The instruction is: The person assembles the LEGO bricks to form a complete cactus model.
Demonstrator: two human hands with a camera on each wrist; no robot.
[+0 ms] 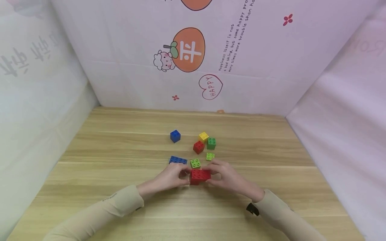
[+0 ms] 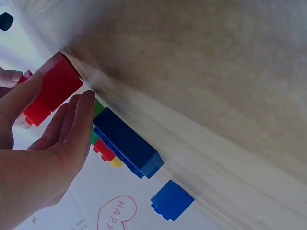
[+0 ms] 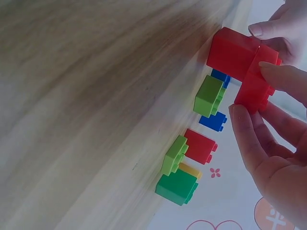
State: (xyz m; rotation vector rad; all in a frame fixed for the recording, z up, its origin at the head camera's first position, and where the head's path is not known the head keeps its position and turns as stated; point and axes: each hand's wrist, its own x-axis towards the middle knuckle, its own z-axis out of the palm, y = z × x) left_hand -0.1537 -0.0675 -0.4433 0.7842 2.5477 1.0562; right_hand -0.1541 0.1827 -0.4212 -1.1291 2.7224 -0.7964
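At the near middle of the table, a long red building brick (image 1: pixel 201 174) sits on a square red brick (image 3: pixel 234 52), jutting past it on the right. My right hand (image 1: pixel 227 175) pinches the long brick's overhanging end, thumb on one side and fingers on the other. On the left end, my left hand (image 1: pixel 172 176) holds the red bricks between thumb and fingers; its exact contact is partly hidden. Just beyond the hands lie a long blue brick (image 1: pixel 178 160), by my left fingers, and a light green brick (image 1: pixel 195 163). Another, flatter light green brick (image 1: pixel 210 156) lies past my right fingers.
Farther back are a square blue brick (image 1: pixel 175 136), a yellow brick (image 1: pixel 203 136), a red brick (image 1: pixel 198 147) and a green brick (image 1: pixel 211 143). The last three stand close together. White printed cloth (image 1: pixel 253 87) walls the wooden table (image 1: pixel 120 150) at the back and sides.
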